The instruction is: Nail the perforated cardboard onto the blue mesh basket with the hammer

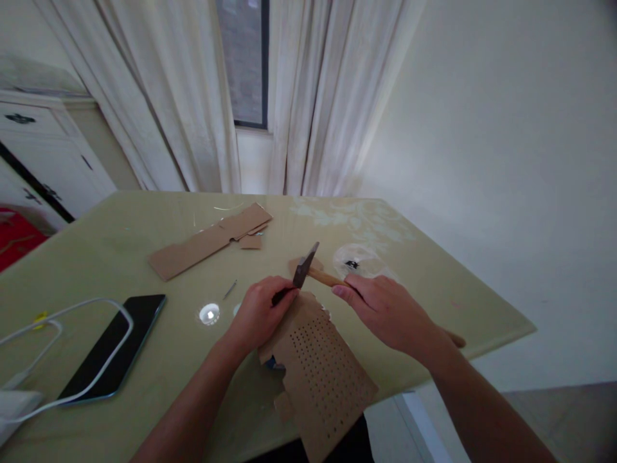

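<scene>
My right hand is closed around the wooden handle of a hammer, whose end shows beyond my wrist. The dark hammer head is right at the fingertips of my left hand. My left thumb and fingers are pinched together by the top edge of a brown cardboard piece; what they hold is hidden. Rows of small punched holes cover that cardboard, which slants over the table's near edge. Something blue shows under its left side.
Cardboard strips lie further back on the pale green table. A clear plastic bag with small black bits is at right, and a thin metal piece at left. A white cable crosses a black tablet.
</scene>
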{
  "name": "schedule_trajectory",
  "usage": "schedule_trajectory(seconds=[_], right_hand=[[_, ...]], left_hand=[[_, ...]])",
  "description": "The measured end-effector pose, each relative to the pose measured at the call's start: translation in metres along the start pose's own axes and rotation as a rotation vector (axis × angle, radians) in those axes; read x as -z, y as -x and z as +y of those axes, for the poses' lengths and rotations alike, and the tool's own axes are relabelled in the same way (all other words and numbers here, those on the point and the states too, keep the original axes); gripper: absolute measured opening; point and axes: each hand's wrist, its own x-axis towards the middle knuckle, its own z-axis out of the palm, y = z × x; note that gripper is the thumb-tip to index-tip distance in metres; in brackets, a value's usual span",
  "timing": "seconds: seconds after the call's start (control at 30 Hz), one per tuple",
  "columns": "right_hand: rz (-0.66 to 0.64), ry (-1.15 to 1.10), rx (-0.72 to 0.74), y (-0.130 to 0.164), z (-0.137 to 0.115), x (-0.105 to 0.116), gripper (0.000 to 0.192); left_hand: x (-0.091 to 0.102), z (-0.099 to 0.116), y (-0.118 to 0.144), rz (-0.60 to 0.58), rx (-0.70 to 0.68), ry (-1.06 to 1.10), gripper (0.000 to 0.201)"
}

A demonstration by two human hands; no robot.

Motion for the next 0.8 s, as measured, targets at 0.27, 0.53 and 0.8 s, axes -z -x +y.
schedule_trajectory(seconds=[0.27, 0.53, 0.8], right_hand=[[0.024, -0.005, -0.009, 0.004, 0.001, 0.003, 0.051], [0.048, -0.012, -0.006, 0.007, 0.004, 0.003, 0.051], [0.033, -0.041, -0.022, 0.008, 0.006, 0.004, 0.05]], left_hand=[[0.001, 0.0, -0.001, 0.019, -0.05, 0.018, 0.014], [0.007, 0.006, 0.0, -0.068, 0.008, 0.009, 0.014], [0.012, 0.003, -0.002, -0.051, 0.028, 0.023, 0.016]])
